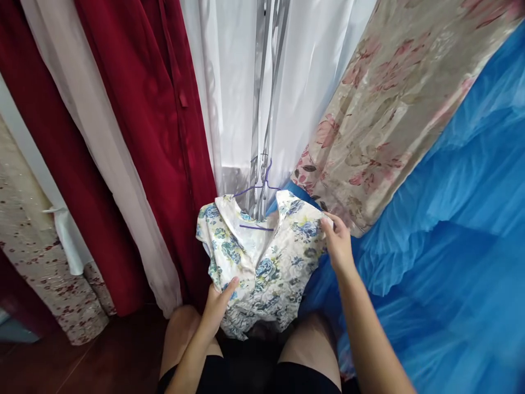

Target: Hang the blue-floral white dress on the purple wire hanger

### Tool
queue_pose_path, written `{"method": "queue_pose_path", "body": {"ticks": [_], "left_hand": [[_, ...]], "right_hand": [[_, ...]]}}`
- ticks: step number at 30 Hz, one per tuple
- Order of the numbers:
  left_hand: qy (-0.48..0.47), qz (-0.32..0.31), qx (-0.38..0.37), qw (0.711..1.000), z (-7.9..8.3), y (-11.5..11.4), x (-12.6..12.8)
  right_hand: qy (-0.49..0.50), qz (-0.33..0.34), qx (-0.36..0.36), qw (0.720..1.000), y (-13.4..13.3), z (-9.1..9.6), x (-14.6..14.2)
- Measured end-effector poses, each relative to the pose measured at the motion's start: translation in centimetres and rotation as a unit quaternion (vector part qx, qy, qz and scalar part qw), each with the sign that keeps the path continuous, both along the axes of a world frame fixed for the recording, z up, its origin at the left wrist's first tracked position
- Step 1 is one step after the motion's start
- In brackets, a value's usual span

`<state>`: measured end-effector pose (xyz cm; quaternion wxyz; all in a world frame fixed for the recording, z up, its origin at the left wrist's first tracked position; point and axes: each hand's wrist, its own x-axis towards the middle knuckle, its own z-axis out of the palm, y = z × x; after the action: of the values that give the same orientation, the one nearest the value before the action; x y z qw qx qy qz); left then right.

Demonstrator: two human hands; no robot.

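A white blouse (pixel 266 268) with blue and green flowers hangs on a thin purple hanger (pixel 267 178) in front of my knees. My left hand (pixel 220 303) grips the blouse's left side low down, thumb on the front and fingers hidden behind the cloth. At the opposite shoulder, my right hand (pixel 338 239) pinches the short sleeve's edge between thumb and fingers. The neckline lies open in a V, showing the hanger's lower bar inside. The hanger's hook rises free in front of white cloth.
Long hanging fabrics surround me: dark red cloth (pixel 139 104) and a pale pink length (pixel 123 158) at left, white drapes (pixel 238 82) with grey ribbons ahead, beige floral fabric (pixel 381 109) and ruffled blue tulle (pixel 451 262) at right. Brown floor tiles (pixel 102 361) show at lower left.
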<state>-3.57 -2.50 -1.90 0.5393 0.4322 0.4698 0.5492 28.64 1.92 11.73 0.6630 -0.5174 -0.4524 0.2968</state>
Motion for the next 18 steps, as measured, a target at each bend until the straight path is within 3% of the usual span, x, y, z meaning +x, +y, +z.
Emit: {"method": "queue_pose_path", "body": {"ticks": [3, 4, 5, 6, 8, 10, 11, 18], "left_hand": [[-0.013, 0.024, -0.012, 1.000, -0.6, -1.0, 0.4], [-0.015, 0.033, -0.011, 0.999, -0.7, -1.1, 0.5], [-0.014, 0.038, -0.009, 0.999, -0.8, -1.3, 0.5], [-0.009, 0.038, -0.007, 0.999, -0.8, -1.5, 0.5], [0.011, 0.026, 0.001, 1.000, -0.6, -1.9, 0.6], [0.033, 0.012, 0.020, 0.999, -0.3, -2.3, 0.9], [0.040, 0.007, 0.033, 0.999, -0.1, -2.5, 1.1], [0.046, -0.002, 0.074, 0.996, 0.2, -3.2, 1.2]], "right_hand": [[-0.060, -0.226, 0.090, 0.968, -2.8, -3.7, -3.4], [-0.048, -0.269, 0.092, 0.958, -3.9, -5.4, -5.0], [-0.025, -0.264, 0.082, 0.961, -5.1, -7.3, -6.8], [-0.005, -0.209, 0.058, 0.976, -6.2, -9.1, -8.7], [0.014, 0.023, -0.019, 0.999, -7.8, -12.3, -12.0], [0.015, 0.185, -0.063, 0.981, -8.3, -13.9, -14.5], [0.015, 0.226, -0.073, 0.971, -8.2, -14.1, -15.2], [-0.013, 0.211, -0.070, 0.975, -6.9, -10.3, -15.0]]}}
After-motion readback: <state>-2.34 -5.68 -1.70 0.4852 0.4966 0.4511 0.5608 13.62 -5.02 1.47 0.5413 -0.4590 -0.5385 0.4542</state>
